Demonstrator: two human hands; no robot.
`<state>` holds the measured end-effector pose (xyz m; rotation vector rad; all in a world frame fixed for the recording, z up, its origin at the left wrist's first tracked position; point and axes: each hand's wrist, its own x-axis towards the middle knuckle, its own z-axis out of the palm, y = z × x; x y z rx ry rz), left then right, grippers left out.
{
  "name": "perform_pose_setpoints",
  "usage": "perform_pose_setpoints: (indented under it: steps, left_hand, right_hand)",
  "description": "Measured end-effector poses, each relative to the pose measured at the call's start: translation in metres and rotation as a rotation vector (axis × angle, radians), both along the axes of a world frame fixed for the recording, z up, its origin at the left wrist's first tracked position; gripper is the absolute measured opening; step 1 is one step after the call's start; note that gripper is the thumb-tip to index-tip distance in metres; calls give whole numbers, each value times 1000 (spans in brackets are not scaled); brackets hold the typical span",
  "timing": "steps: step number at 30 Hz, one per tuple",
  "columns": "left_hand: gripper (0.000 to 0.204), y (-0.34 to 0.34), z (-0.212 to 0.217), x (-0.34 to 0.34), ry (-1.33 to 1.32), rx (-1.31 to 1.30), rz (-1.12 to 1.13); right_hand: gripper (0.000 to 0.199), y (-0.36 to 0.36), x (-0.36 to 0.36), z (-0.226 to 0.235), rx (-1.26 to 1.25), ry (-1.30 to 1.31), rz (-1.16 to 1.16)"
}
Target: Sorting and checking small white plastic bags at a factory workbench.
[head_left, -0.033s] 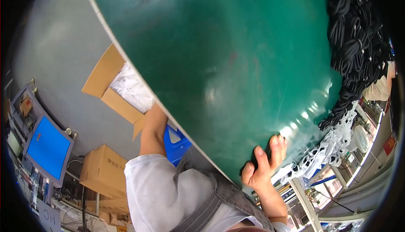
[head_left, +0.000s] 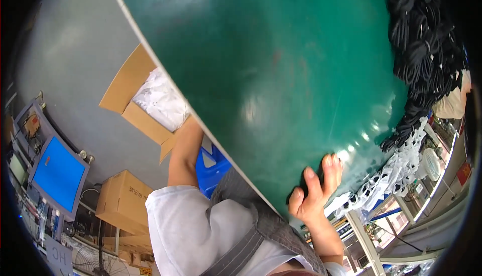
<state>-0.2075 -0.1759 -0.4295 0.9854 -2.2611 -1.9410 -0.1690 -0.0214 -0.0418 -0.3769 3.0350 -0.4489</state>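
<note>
My right hand (head_left: 315, 191) lies flat on the near edge of a large green table top (head_left: 281, 75), fingers slightly apart and holding nothing. My left arm (head_left: 183, 150) reaches down past the table's left edge toward an open cardboard box (head_left: 131, 100) with white plastic-wrapped items (head_left: 160, 100) inside. The table edge hides my left hand, so I cannot see what it touches.
A heap of black cables (head_left: 422, 40) covers the table's right side, with a pile of white parts (head_left: 401, 173) below it. On the grey floor are a blue plastic crate (head_left: 213, 164), a closed cardboard box (head_left: 123, 200) and a blue screen (head_left: 57, 173).
</note>
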Motion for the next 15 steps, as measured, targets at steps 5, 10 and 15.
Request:
perform_pose_setpoints:
  steps: [5,10,15]
  left_hand:
    - [42,-40,70,41,-37,230,229]
    - [41,-92,242,36,312,614,421]
    - [39,-88,389,43,513,569,73]
  right_hand:
    - [38,-10,-11,1,-36,-10,-17]
    - [44,-10,-11,9,-80,96,-14]
    - [43,4,1,15,-129,242,-14]
